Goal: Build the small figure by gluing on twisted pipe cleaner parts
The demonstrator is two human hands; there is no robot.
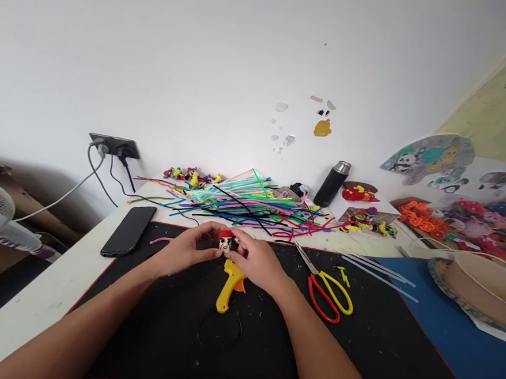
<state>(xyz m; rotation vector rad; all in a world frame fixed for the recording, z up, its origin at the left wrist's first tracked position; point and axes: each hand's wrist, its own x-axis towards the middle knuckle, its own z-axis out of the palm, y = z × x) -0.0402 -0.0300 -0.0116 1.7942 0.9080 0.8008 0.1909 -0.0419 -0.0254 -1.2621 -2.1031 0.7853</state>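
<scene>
My left hand [190, 248] and my right hand [259, 260] meet at the middle of the black mat [159, 344]. Between their fingertips they hold a small doll head [225, 244] with a red top and a pale face marked in black. Fingers of both hands cover its sides. Just below it lies a yellow glue gun [227, 291] with an orange trigger, its front end hidden under my right hand. A short pink pipe cleaner [161, 240] rests left of my left hand.
Behind the hands spreads a pile of coloured pipe cleaners [243, 200]. Scissors [323, 287] with red and yellow handles lie on the right, near clear glue sticks [381, 273]. A phone [127, 231] is at left; a black flask [332, 183] leans against the wall.
</scene>
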